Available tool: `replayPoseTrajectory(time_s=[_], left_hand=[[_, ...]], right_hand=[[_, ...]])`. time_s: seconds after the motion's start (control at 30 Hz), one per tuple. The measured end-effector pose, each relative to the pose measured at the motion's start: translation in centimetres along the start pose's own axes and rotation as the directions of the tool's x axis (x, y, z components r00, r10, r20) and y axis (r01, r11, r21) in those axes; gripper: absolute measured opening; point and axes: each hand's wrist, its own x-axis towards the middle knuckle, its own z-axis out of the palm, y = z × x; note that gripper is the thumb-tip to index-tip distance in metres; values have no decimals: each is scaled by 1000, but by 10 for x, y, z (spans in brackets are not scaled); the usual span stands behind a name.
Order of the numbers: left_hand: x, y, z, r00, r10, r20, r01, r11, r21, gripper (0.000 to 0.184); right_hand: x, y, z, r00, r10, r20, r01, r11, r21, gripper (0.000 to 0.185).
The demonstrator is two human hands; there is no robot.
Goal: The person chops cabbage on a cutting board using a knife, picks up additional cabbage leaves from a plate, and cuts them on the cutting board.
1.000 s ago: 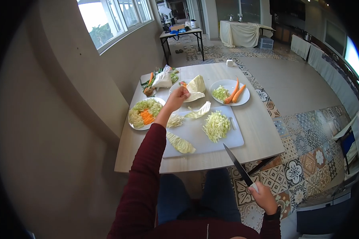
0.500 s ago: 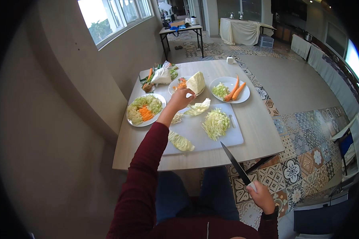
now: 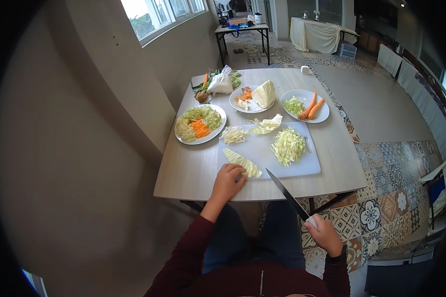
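Observation:
My left hand (image 3: 229,181) is at the near left edge of the white cutting board (image 3: 267,158), its bent fingers at the end of a cabbage leaf piece (image 3: 244,163); whether they grip it is unclear. My right hand (image 3: 324,234) holds a knife (image 3: 287,195) by its light handle, the blade pointing up and left toward the board's near edge. On the board lie a large heap of shredded cabbage (image 3: 288,147), a smaller pale heap (image 3: 234,134) and a loose leaf (image 3: 266,124) at the far edge.
A plate of shredded cabbage and carrot (image 3: 200,123) stands left of the board. Behind it are a plate with a cabbage wedge (image 3: 264,94), a plate with two carrots (image 3: 312,105), a plastic bag (image 3: 220,83) among vegetables, and a small white object (image 3: 306,70).
My left hand has come back from near the cabbage wedge to the leaf piece at the board's near left. The view has shifted; my right hand still holds the knife.

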Motion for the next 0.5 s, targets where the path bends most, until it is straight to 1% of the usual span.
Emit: replayPoseTrajectory(time_s=[0.13, 0.33, 0.43, 0.5], left_hand=[[-3, 5, 19, 991, -29, -131, 38, 997, 61, 17], [-1, 20, 27, 994, -54, -95, 62, 995, 84, 15], [-4, 20, 24, 995, -51, -90, 59, 994, 91, 19], [-8, 19, 22, 989, -49, -140, 66, 991, 119, 23]], right_hand=[[-2, -5, 1, 1000, 5, 2, -5, 1000, 5, 30], [-4, -2, 5, 1000, 0, 2, 0, 1000, -18, 30], [-3, -4, 5, 1000, 9, 7, -9, 1000, -8, 30], [-1, -6, 3, 1000, 15, 10, -15, 1000, -3, 31]])
